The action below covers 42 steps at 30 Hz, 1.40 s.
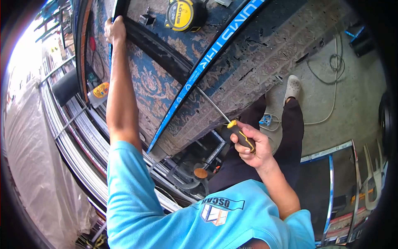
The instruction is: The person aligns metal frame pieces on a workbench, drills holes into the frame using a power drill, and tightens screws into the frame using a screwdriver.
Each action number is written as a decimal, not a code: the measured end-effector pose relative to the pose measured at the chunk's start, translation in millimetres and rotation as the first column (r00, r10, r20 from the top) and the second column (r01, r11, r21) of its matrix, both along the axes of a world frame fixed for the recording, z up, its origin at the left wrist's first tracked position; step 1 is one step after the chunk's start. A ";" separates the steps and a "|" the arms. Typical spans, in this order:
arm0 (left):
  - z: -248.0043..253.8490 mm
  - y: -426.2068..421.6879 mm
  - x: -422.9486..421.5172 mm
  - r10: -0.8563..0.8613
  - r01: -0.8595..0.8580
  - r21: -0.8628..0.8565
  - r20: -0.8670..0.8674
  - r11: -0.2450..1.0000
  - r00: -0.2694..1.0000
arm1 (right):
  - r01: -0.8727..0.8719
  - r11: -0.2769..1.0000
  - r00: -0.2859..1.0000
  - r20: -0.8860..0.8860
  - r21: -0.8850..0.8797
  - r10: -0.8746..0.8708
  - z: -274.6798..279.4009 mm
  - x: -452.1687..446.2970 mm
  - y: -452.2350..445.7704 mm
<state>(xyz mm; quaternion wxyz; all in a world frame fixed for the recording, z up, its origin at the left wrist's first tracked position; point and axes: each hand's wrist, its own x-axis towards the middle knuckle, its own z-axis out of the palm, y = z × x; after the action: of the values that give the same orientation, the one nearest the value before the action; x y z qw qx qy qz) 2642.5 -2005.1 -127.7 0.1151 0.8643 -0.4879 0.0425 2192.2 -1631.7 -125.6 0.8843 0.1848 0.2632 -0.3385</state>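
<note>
My right hand point(253, 147) is closed around the black and yellow handle of a screwdriver point(214, 106). Its long shaft points up and left, and the tip end reaches the edge of a dark frame beside the blue strip with white lettering point(215, 47). My left hand point(115, 31) is stretched out to the upper left, its fingers wrapped round a side of the dark frame point(159, 50). The frame lies on a patterned, worn carpet covering point(145, 79). Where the tip touches is too small to tell.
A yellow and black tape measure point(181, 15) lies at the top. Long metal profiles point(83, 137) and plastic sheeting point(41, 166) are at left. A cable point(331, 103) runs across the floor at right, near my shoe point(292, 87). Framed panels point(315, 182) stand lower right.
</note>
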 end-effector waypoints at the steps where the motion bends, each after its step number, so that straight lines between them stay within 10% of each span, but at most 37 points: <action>1: 7.8 3.7 -12.2 0.003 -0.003 0.037 0.012 0.999 1.000 | -0.035 0.956 0.940 0.336 0.291 -0.067 -2.7 1.1 -2.7; 2: 6.8 2.3 -7.5 -0.002 -0.001 0.045 0.067 0.999 0.998 | -0.032 0.954 0.935 0.347 0.297 -0.077 1.2 4.0 -3.3; 4: 8.2 5.6 -18.6 0.017 -0.018 0.002 0.073 1.000 0.997 | 0.038 0.996 0.975 -0.217 -0.085 -0.056 20.0 0.1 -3.9; 7: 7.9 3.6 -18.3 0.033 -0.033 -0.005 0.001 0.999 0.999 | -0.452 0.683 0.577 -0.772 -0.574 -0.267 28.5 -3.4 -13.4; 8: 7.7 3.8 -18.4 0.027 -0.027 -0.004 0.001 1.000 1.000 | -0.717 0.417 0.316 -0.795 -0.558 -0.518 29.6 -3.0 -17.8; 9: 9.3 6.1 -23.1 0.041 -0.041 -0.003 0.003 0.999 0.999 | -0.715 0.420 0.316 -0.795 -0.558 -0.518 29.3 -0.4 -17.4; 12: 7.9 1.2 -9.1 0.047 -0.047 -0.003 -0.016 0.999 0.999 | -0.574 0.579 0.470 -0.812 -0.578 -0.345 23.8 12.8 -5.7; 13: 6.6 0.3 -8.5 0.041 -0.041 0.001 -0.026 0.999 0.999 | -0.304 0.920 0.840 -0.526 -0.247 0.136 25.2 13.1 4.2; 14: 5.8 0.0 -8.1 0.033 -0.033 0.008 -0.036 0.999 0.999 | -0.298 0.922 0.842 -0.523 -0.246 0.133 7.3 7.6 -0.6; 15: 9.8 3.6 -5.6 0.029 -0.028 0.020 -0.025 0.999 0.999 | -0.161 0.987 0.987 0.028 0.021 0.160 -17.9 -1.3 -7.3; 16: 9.6 7.4 -8.5 0.040 -0.040 0.038 0.003 0.998 0.999 | -0.165 0.930 0.844 0.535 0.328 -0.039 -25.9 -8.2 -9.2; 22: 13.8 2.4 -27.3 0.016 -0.018 0.034 0.047 0.999 0.999 | -0.094 0.985 0.958 -0.283 -0.144 0.050 16.2 -15.0 -18.5; 24: 13.4 6.0 -26.4 0.026 -0.027 0.044 0.034 0.999 0.999 | -0.642 0.444 0.395 -0.766 -0.625 -0.506 29.7 -12.0 -22.9; 29: 4.1 -1.5 -2.5 0.027 -0.027 0.001 0.004 1.000 1.000 | -0.806 0.364 0.185 -0.782 -0.467 -0.595 19.5 6.3 -12.5; 34: -3.3 -6.5 17.3 0.018 -0.019 -0.010 -0.094 1.000 0.995 | -0.462 0.608 0.560 -0.744 -0.646 -0.365 8.7 19.7 1.7; 35: -2.0 -6.9 15.2 0.015 -0.015 -0.009 -0.082 1.000 0.997 | -0.135 0.938 0.937 -0.349 -0.320 0.015 4.7 13.3 0.0; 36: 0.8 -4.3 10.1 0.020 -0.020 0.000 -0.083 1.000 0.996 | -0.114 0.959 0.950 0.311 0.260 0.028 2.4 7.4 1.6; 37: 2.7 -4.4 5.4 0.013 -0.011 0.025 -0.051 1.000 0.999 | -0.120 0.962 0.920 0.391 0.243 0.016 -8.7 8.8 2.2; 41: 11.0 4.8 -15.5 0.020 -0.021 0.064 0.013 0.998 1.000 | -0.049 0.997 0.994 0.102 0.059 0.043 8.4 -11.9 -12.8; 42: 13.8 4.7 -24.0 0.030 -0.033 0.067 0.041 0.997 0.999 | -0.172 0.887 0.896 -0.443 -0.429 -0.041 14.8 -11.0 -19.2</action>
<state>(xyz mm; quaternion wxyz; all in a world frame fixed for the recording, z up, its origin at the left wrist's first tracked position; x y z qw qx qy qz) 2618.5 -2000.4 -113.9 0.0752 0.8741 -0.4777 0.0452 2181.2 -1650.9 -110.8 0.8313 -0.1188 0.3750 -0.3927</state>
